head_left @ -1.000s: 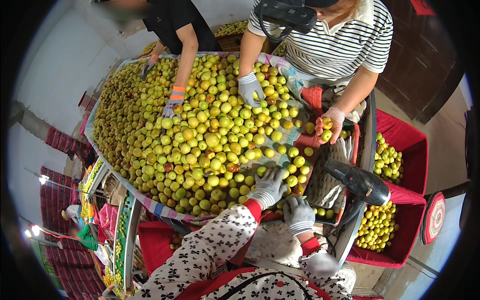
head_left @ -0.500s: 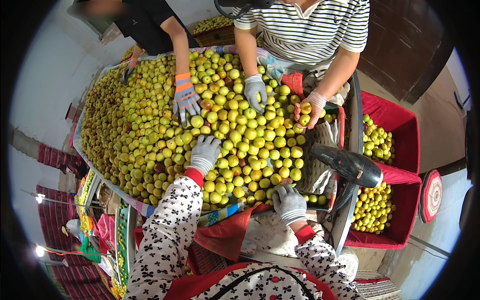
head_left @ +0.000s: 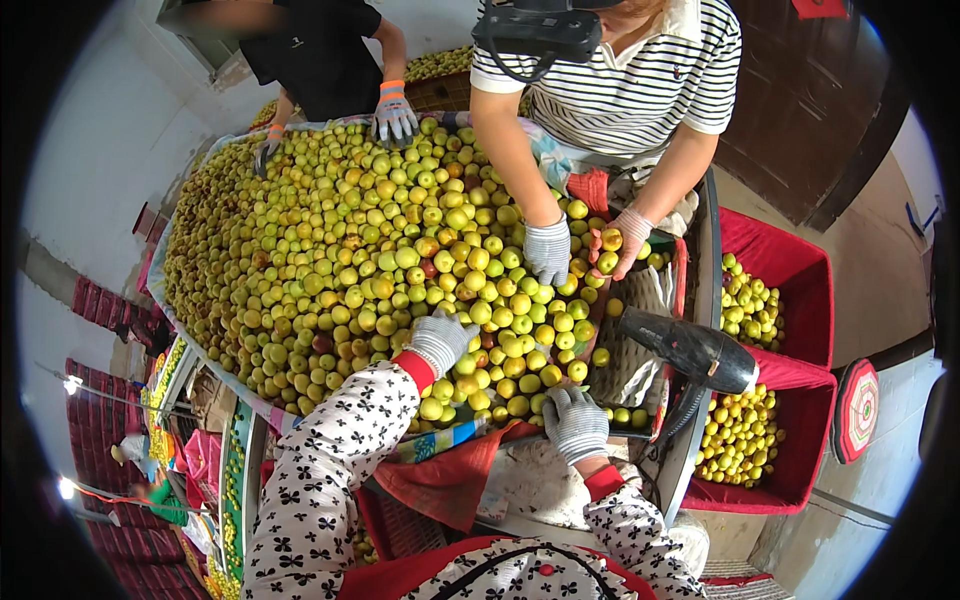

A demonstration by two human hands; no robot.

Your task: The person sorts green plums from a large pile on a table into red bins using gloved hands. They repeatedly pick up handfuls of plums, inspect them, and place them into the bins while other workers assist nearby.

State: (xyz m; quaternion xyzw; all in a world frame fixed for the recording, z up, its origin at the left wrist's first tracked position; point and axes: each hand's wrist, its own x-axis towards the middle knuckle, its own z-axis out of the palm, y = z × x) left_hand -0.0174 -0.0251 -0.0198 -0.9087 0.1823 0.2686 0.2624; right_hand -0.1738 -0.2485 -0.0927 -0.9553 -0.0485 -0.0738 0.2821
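Observation:
A broad heap of yellow-green jujubes (head_left: 330, 260), some with reddish-brown patches, covers the cloth-lined table. My left hand (head_left: 441, 342), in a grey knit glove, lies palm down on the near part of the heap, its fingers stretched toward the right and touching jujubes. My right hand (head_left: 577, 424), gloved alike, rests at the heap's near right edge; its fingers look slightly bent and apart, with their tips partly hidden. Just beyond it is a woven white chute (head_left: 632, 375) with a few jujubes at its near end. I see no fruit held in either hand.
A black hair dryer (head_left: 690, 350) lies across the chute's right side. Two red-lined crates (head_left: 822, 300) of jujubes stand at the right. Opposite, a striped-shirted co-worker's gloved hand (head_left: 548, 250) reaches into the heap, the other (head_left: 622, 243) holding fruit. Another co-worker's gloved hand (head_left: 394, 118) is at the far edge.
My left hand has slid rightward over the jujubes. My right hand stays near the edge. The striped-shirted co-worker's hand came nearer and rightward; the other co-worker's hand drew back.

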